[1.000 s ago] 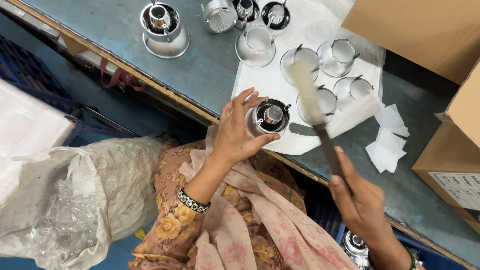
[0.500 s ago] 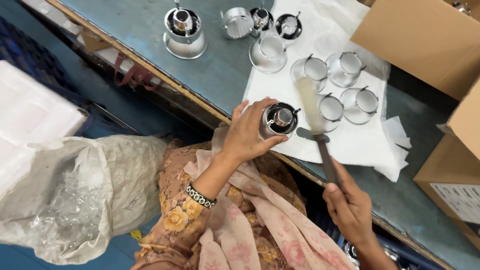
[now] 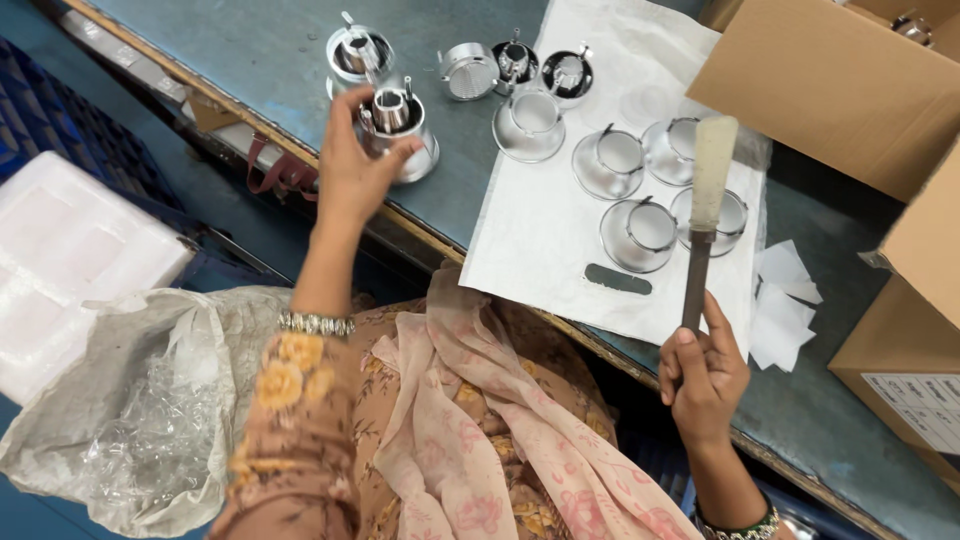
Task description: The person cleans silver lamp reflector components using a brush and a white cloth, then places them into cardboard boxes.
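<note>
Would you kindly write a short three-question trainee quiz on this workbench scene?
1. True or false: the right hand holds the brush upright by its dark handle.
2. The left hand grips: A) a cardboard box, B) a shiny metal part, C) a plastic bag.
3. Fill in: the metal cups rest on a white ____.

Key: 1 true; 2 B; 3 sheet.
</note>
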